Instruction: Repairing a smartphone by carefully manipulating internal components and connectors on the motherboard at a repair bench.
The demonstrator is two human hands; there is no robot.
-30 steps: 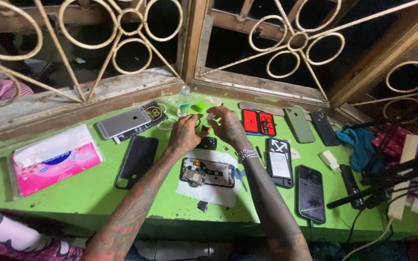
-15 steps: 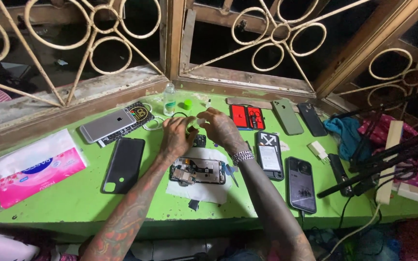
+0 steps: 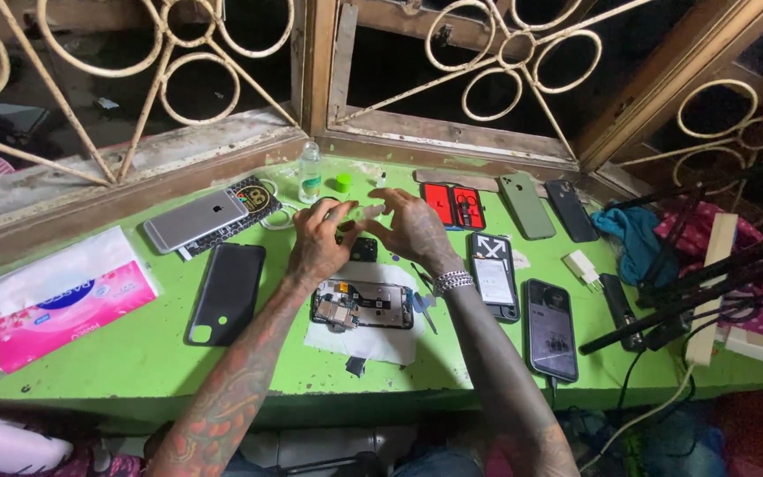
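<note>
Both my hands meet above an opened phone [image 3: 362, 306] that lies on a white sheet [image 3: 373, 339] on the green table [image 3: 134, 362]. My left hand [image 3: 320, 240] and my right hand [image 3: 412, 228] pinch a small pale, translucent piece [image 3: 366, 213] between their fingertips. A small dark part [image 3: 364, 248] lies just under the hands. A clear bottle [image 3: 310, 173] and a green cap [image 3: 343, 183] stand behind them, near the window frame.
A black phone case [image 3: 225, 292], a silver phone [image 3: 192, 221] and a pink tissue pack [image 3: 59, 296] lie to the left. A red tool case [image 3: 454, 206], several phones [image 3: 549, 329], a white charger [image 3: 580, 266], cloths and cables sit to the right.
The view has shifted slightly; my hands stay together above the opened phone, still working the small pale piece between the fingertips.
</note>
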